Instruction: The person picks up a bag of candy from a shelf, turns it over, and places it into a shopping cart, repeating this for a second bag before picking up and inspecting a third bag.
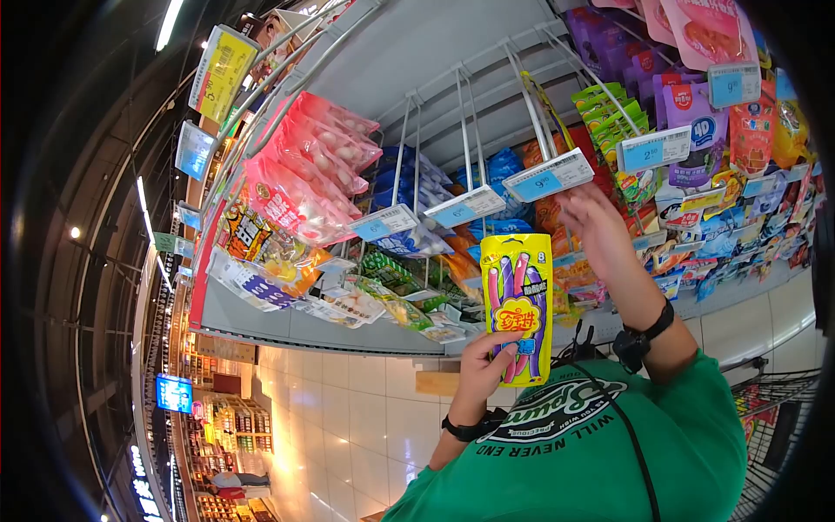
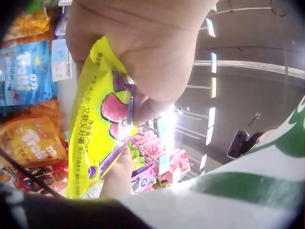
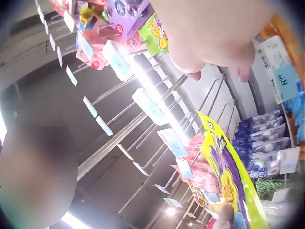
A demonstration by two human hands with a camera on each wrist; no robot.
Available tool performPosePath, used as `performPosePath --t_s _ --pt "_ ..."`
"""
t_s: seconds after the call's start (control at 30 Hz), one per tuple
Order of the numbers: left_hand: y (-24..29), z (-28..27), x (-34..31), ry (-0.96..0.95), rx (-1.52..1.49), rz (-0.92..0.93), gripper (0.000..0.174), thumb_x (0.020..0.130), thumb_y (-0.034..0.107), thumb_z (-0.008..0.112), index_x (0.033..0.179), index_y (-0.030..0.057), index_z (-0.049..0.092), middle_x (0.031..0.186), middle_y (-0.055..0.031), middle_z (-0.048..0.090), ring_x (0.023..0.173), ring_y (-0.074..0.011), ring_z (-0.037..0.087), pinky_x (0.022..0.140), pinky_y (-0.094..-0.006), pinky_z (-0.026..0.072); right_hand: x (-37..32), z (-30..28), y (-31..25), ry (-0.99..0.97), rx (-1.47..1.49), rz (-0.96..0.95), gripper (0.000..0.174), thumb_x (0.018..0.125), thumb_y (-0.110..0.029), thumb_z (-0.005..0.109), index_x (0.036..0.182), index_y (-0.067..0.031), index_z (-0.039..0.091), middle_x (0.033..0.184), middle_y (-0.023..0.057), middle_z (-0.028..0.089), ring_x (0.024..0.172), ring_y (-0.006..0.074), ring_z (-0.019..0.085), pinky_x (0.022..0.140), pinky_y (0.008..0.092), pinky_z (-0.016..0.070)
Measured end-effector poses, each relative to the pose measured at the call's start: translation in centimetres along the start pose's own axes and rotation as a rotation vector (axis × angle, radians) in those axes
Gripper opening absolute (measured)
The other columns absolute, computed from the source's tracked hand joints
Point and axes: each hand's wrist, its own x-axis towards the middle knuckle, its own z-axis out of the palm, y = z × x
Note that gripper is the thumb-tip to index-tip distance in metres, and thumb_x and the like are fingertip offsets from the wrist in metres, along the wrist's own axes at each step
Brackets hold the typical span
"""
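My left hand (image 1: 483,367) grips a yellow bag of candy sticks (image 1: 519,309) by its lower left edge, thumb across the front. The bag is upright and shows pink and purple twisted sticks. In the left wrist view, the back of the candy bag (image 2: 93,126) faces the camera, with the left hand (image 2: 138,52) over its edge. My right hand (image 1: 600,228) is raised beside a hook's price tag (image 1: 548,177), fingers extended and holding nothing. From the right wrist, the right hand (image 3: 212,40) appears above the candy bag (image 3: 231,176).
Metal hooks with price tags jut from the shelf. Pink candy bags (image 1: 309,170) hang left, and purple bags (image 1: 693,122) and green bags (image 1: 613,130) hang right. Blue bags (image 1: 504,178) lie behind the middle hooks. A wire cart (image 1: 774,426) stands at lower right.
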Motion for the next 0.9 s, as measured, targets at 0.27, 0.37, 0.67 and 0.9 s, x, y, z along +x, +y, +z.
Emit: performPosePath --t_s 0.27,0.37,0.67,0.9 --pt "-0.6 0.6 0.6 0.013 0.014 -0.139 0.03 0.086 -0.004 0.055 0.115 0.0022 0.06 0.104 -0.0069 0.059 0.088 -0.0103 0.058 0.07 -0.0213 0.0458 -6.4 -2.0 0.1 -0.463 -0.425 0.075 0.035 0.092 -0.017 0.054 0.123 -0.0029 0.048 0.113 0.0046 0.058 0.103 0.0127 0.055 0.088 0.0285 0.0438" --pt "-0.1 1.7 1.5 -0.004 -0.026 -0.101 0.036 0.087 -0.004 0.054 0.122 0.0033 0.055 0.111 -0.0073 0.058 0.098 -0.0117 0.055 0.082 -0.0234 0.0448 -8.3 -3.2 0.6 -0.582 -0.469 0.204 0.034 0.092 -0.019 0.057 0.121 -0.0034 0.05 0.107 0.002 0.059 0.096 0.0083 0.055 0.083 0.0274 0.0458" --pt "0.3 3.1 3.0 -0.221 -0.054 -0.1 0.039 0.088 -0.002 0.055 0.127 0.0017 0.049 0.123 -0.0096 0.047 0.107 -0.0153 0.052 0.086 -0.0263 0.0442 -10.8 -5.1 2.0 -0.529 -0.601 0.205 0.033 0.09 -0.017 0.061 0.118 -0.0032 0.052 0.096 0.0026 0.061 0.082 0.0073 0.055 0.069 0.0245 0.0467" --pt "0.1 3.7 3.5 -0.248 0.004 0.096 0.038 0.088 0.003 0.057 0.125 0.0011 0.05 0.126 -0.0096 0.041 0.116 -0.0177 0.046 0.092 -0.03 0.0423 -10.4 -5.4 1.7 -0.376 -0.65 0.132 0.031 0.09 -0.017 0.06 0.116 -0.0028 0.052 0.093 0.0016 0.06 0.077 0.0062 0.055 0.067 0.0244 0.0466"
